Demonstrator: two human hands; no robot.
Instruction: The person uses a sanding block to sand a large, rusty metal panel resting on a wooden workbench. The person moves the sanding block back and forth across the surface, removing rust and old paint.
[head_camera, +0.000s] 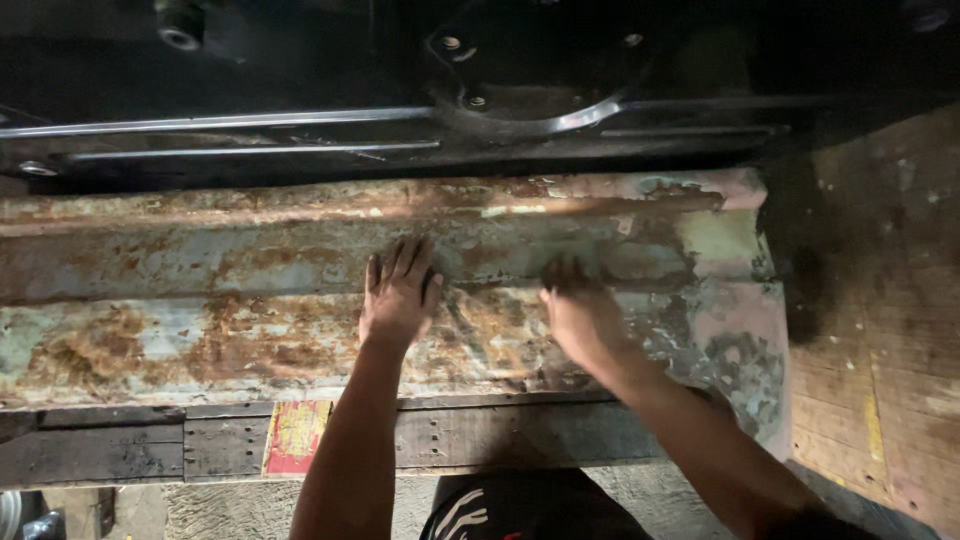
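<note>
Panel: I see a long rusty metal panel (200, 300) lying across the desk, patches of pale blue-green paint showing through the rust, a raised ridge along its far edge.
Dark frame: beyond the panel sits a black frame (300, 60) with bolts and a shiny bar (220, 122) running along it.
Desk: the desk (130, 450) shows as dark wooden planks under the panel's near edge.
Wood board: pale scuffed boards (880, 330) lie at the right of the panel.
Left hand: my left hand (398, 295) lies flat on the panel's middle, palm down, fingers spread and pointing away; its grip is open and holds nothing.
Right hand: my right hand (580, 315) presses on the panel just right of the left, blurred; I cannot tell how its grip stands.
Label: a red and yellow label (295, 437) sits on the desk edge.
</note>
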